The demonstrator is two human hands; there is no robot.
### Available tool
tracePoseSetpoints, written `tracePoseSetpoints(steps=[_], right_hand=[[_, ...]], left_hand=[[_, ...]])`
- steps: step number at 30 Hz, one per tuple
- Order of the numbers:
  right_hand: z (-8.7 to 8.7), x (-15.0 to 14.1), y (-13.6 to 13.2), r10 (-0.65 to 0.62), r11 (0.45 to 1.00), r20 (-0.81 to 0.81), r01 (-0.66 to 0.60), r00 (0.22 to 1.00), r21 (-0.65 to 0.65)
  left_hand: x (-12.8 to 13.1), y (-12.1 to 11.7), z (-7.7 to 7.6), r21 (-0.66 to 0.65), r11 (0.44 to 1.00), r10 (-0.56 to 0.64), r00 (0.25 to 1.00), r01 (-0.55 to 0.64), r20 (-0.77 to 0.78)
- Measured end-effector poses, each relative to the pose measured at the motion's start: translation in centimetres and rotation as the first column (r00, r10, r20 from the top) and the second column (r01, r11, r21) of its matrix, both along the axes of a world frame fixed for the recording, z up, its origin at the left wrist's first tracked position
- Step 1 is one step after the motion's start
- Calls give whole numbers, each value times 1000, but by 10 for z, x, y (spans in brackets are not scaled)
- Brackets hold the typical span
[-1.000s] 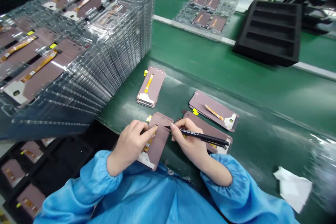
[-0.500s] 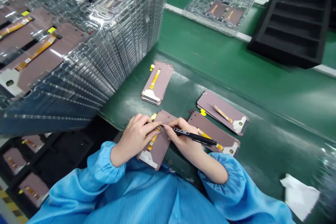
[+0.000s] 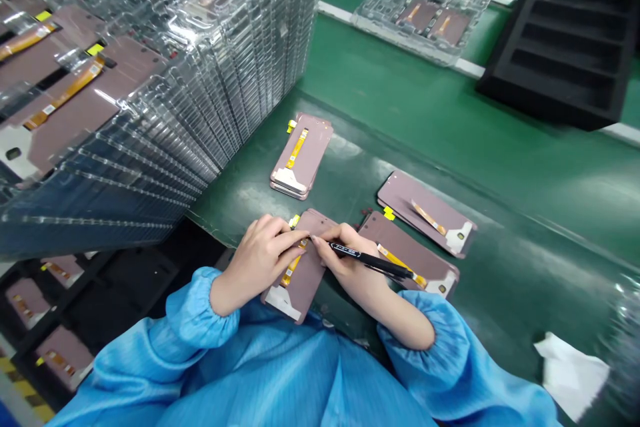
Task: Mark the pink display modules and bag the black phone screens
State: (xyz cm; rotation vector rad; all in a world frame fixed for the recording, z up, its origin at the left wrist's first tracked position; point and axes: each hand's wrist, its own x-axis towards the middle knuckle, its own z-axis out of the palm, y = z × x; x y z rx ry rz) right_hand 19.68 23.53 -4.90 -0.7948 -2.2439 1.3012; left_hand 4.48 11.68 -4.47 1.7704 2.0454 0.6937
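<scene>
My left hand (image 3: pixel 257 259) lies curled on the near pinkish-brown display panel (image 3: pixel 301 275) and holds it down at its yellow flex strip. My right hand (image 3: pixel 350 265) grips a black marker pen (image 3: pixel 369 260), whose tip touches the panel's upper part right beside my left fingertips. Three more panels lie on the green mat: a small stack (image 3: pixel 301 154) further away, one (image 3: pixel 424 213) to the right, and another (image 3: pixel 410 256) partly under the pen. Blue sleeves cover both my forearms.
A tall slanted stack of clear plastic trays (image 3: pixel 165 93) holding panels fills the left. A clear tray (image 3: pixel 430 7) with panels and a black slotted tray (image 3: pixel 560 53) sit at the back. Black trays with panels (image 3: pixel 45 307) lie low on the left. A white cloth (image 3: pixel 570 373) lies at right.
The pen tip has moved left on the near panel, up to my left fingertips. The view has shifted slightly; both hands stay on the same panel.
</scene>
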Motion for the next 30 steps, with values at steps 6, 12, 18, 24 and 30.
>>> tracePoseSetpoints(steps=[6, 12, 18, 24, 30], right_hand=[[-2, 10, -1, -110, 991, -84, 103, 990, -82], [-4, 16, -1, -161, 982, -126, 146, 979, -117], [-5, 16, 1, -152, 986, -120, 142, 981, -87], [1, 18, 7, -181, 983, -170, 176, 969, -49], [8, 22, 12, -268, 959, -268, 231, 925, -161]], left_hand=[[-10, 5, 11, 21, 999, 23, 991, -26, 130], [-50, 65, 29, 36, 937, 350, 931, -348, -100], [-87, 119, 21, -103, 898, 422, 903, -428, -79], [-101, 114, 28, -113, 929, 365, 923, -352, 122], [-72, 73, 57, -43, 933, 280, 648, -356, 708]])
